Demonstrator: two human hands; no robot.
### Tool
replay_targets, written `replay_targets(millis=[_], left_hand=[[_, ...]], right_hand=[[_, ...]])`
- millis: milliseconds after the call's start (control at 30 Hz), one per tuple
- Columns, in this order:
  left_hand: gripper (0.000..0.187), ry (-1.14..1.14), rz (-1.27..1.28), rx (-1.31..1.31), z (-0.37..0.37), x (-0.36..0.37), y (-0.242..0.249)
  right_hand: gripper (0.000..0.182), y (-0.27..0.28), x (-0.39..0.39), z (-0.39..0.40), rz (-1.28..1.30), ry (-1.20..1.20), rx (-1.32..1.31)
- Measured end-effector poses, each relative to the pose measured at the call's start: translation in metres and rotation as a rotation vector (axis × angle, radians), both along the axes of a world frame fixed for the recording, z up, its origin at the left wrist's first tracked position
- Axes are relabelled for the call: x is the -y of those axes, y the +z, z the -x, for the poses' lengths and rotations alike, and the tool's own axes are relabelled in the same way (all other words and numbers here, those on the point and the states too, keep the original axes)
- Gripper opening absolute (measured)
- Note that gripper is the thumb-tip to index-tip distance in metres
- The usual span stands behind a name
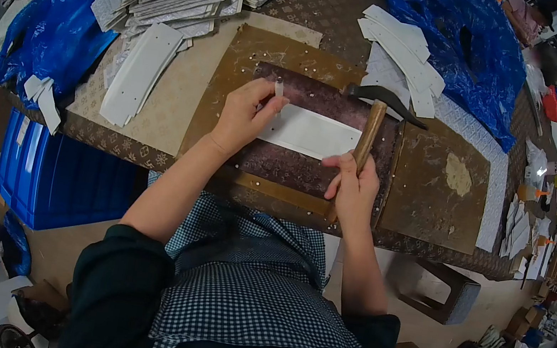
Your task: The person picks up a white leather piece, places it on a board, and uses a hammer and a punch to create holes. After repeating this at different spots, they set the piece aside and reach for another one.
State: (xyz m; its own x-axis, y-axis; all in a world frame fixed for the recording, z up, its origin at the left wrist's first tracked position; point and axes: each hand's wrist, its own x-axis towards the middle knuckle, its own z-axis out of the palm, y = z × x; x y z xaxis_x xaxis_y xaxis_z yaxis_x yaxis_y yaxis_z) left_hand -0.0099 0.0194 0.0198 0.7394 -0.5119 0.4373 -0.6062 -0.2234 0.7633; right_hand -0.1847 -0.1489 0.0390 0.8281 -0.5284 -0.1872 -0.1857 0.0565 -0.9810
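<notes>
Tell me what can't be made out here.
In the head view:
White strip: left end hidden behind the left hand.
Hammer: part of its handle covered by the right hand.
Small pale piece: lower part hidden in the left hand's grip; too small to identify.
Person at upper right: small, blurred.

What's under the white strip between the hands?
The white strip lies on the dark reddish mat, visible around it; whatever is directly beneath is covered and cannot be seen.

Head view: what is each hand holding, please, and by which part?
Right hand: the hammer, by the lower part of its wooden handle. Left hand: a small pale piece, pinched; exact part unclear.
</notes>
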Motion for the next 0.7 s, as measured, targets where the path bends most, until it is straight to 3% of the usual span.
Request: replay_targets(millis=[100, 167, 233, 300, 400, 467, 500, 600, 700], left_hand=[[0.01, -0.003, 0.025, 0.043, -0.001, 0.004, 0.0], [0.01, -0.008, 0.042, 0.064, 0.0, 0.005, -0.002], [0.01, -0.012, 0.037, 0.063, 0.0, 0.004, -0.002], [0.011, -0.013, 0.036, 0.069, 0.0, 0.004, -0.002], [0.013, -0.015, 0.041, 0.082, -0.001, 0.005, -0.003], [0.012, -0.021, 0.051, 0.079, 0.0, 0.005, -0.002], [0.012, -0.023, 0.028, 0.082, -0.001, 0.004, -0.001], [0.012, -0.034, 0.01, 0.116, -0.004, 0.004, 0.001], [0.012, -0.027, 0.074, 0.168, -0.002, 0.006, -0.005]], right_hand=[[0.02, 0.031, 0.012, -0.003, 0.106, 0.198, -0.071], [0.016, 0.081, 0.015, -0.007, 0.212, 0.336, -0.063], [0.019, 0.137, 0.011, -0.01, 0.272, 0.346, 0.06], [0.023, 0.171, 0.01, -0.014, 0.35, 0.353, 0.4], [0.026, 0.18, 0.004, -0.023, 0.324, 0.332, 0.614], [0.025, 0.158, 0.0, -0.024, 0.532, 0.327, 0.251], [0.021, 0.145, 0.003, -0.026, 0.715, 0.436, -0.018], [0.019, 0.137, 0.013, -0.025, 0.721, 0.624, -0.237], [0.024, 0.18, 0.001, -0.019, 0.578, 0.477, -0.184]])
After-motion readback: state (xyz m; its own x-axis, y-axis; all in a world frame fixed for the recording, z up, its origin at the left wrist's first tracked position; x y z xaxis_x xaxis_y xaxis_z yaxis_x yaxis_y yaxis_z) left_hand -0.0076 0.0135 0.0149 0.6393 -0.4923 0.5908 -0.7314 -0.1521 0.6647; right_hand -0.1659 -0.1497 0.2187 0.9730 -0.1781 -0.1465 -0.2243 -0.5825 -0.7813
